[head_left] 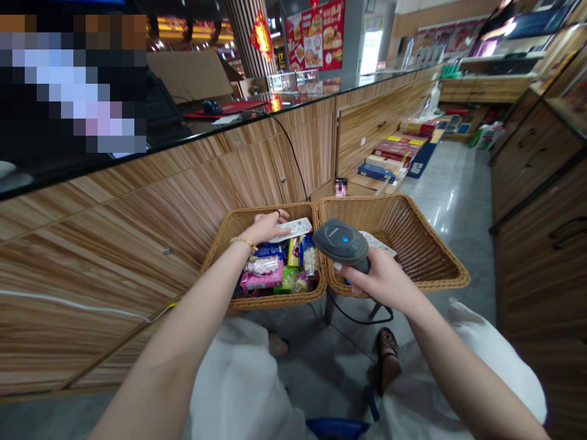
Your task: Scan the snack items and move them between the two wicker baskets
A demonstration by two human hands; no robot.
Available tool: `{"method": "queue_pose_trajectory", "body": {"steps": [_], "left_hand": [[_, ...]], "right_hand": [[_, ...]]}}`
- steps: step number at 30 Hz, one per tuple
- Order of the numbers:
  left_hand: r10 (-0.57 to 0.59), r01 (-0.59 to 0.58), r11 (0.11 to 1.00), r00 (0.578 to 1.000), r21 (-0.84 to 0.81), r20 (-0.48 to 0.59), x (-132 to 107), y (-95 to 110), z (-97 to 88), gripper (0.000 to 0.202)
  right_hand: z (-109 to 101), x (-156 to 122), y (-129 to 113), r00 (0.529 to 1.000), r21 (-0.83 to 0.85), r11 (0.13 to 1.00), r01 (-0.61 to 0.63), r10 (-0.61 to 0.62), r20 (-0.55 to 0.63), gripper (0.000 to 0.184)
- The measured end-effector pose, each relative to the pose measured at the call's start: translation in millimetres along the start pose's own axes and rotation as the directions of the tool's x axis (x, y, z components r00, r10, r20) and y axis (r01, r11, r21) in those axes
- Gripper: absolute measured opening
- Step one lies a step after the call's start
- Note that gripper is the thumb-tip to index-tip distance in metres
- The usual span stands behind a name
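My right hand [385, 278] is wrapped round the handle of a dark grey barcode scanner [340, 239], which has a blue light on top. The scanner's head points left, towards the left wicker basket [275, 302]. Over that basket my left hand [265, 227] grips a flat white packet [296, 228] with a printed barcode. Beneath it lie packaged goods: a pink box [261, 278], a clear bottle of white pieces [263, 265], a green packet [287, 279] and a yellow packet [294, 252]. The right wicker basket [422, 244] holds another white packet [378, 243], partly hidden by my right hand.
A wooden counter [220, 177] with a dark glass top runs along the left and back. Several boxes [394, 153] are stacked beyond the baskets. Wooden cabinets [541, 153] line the right. A black cable [362, 319] hangs below the right basket.
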State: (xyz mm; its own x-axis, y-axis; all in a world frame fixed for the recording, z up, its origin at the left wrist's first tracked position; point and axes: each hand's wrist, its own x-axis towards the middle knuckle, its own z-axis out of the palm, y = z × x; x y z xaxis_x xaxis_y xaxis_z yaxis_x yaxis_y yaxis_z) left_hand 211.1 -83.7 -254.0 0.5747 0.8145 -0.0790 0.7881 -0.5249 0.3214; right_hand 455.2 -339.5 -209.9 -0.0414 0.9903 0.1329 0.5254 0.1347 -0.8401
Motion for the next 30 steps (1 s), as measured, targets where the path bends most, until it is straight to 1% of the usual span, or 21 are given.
{"method": "queue_pose_trajectory", "body": {"steps": [5,9,11,12,13,14,16,17,19,20,22,25,30], "left_hand": [[0.019,-0.02,0.998,0.999,0.054,0.029,-5,5,2.6,0.073],[0.028,-0.03,0.997,0.999,0.07,0.039,-9,9,-1.0,0.075],[0.009,-0.007,0.995,1.0,0.103,-0.016,-13,15,-3.8,0.072],[0.001,0.009,0.992,0.997,0.129,-0.076,-17,19,-4.9,0.069],[0.0,0.025,0.987,0.987,0.157,-0.158,-21,25,-5.8,0.067],[0.008,0.04,0.982,0.968,0.186,-0.251,-26,32,-6.2,0.066],[0.049,0.061,0.969,0.901,0.238,-0.431,-38,46,-5.4,0.066],[0.072,0.068,0.964,0.863,0.257,-0.499,-44,53,-4.3,0.067],[0.127,0.061,0.954,0.802,0.292,-0.584,-54,65,-0.6,0.07],[0.156,0.049,0.95,0.781,0.308,-0.605,-57,69,1.7,0.072],[0.21,0.012,0.942,0.759,0.335,-0.616,-62,74,6.6,0.074],[0.246,-0.022,0.937,0.751,0.35,-0.613,-64,74,12.6,0.075],[0.258,-0.029,0.933,0.747,0.358,-0.613,-64,71,16.7,0.075]], "right_hand": [[1,0,0,1.0,-0.002,1.0,0.018,-0.018,-0.005,0.016],[2,0,0,1.0,0.008,1.0,0.023,-0.023,-0.01,0.015],[2,0,0,1.0,0.008,1.0,0.02,-0.02,-0.015,0.016],[2,0,0,1.0,0.009,1.0,0.018,-0.018,-0.016,0.016],[2,0,0,1.0,0.01,1.0,0.017,-0.017,-0.016,0.016],[2,1,0,1.0,0.012,1.0,0.017,-0.017,-0.016,0.016],[2,1,-1,1.0,0.012,1.0,0.021,-0.021,-0.017,0.016],[2,1,0,1.0,0.01,1.0,0.023,-0.023,-0.02,0.016],[3,0,0,0.999,0.0,1.0,0.029,-0.029,-0.026,0.016],[3,0,1,0.999,-0.008,0.999,0.034,-0.034,-0.031,0.016],[3,-1,2,0.998,-0.033,0.998,0.045,-0.047,-0.053,0.016],[3,-2,5,0.993,-0.108,0.992,0.059,-0.069,-0.092,0.016],[3,-3,9,0.985,-0.227,0.972,0.063,-0.098,-0.143,0.015]]}}
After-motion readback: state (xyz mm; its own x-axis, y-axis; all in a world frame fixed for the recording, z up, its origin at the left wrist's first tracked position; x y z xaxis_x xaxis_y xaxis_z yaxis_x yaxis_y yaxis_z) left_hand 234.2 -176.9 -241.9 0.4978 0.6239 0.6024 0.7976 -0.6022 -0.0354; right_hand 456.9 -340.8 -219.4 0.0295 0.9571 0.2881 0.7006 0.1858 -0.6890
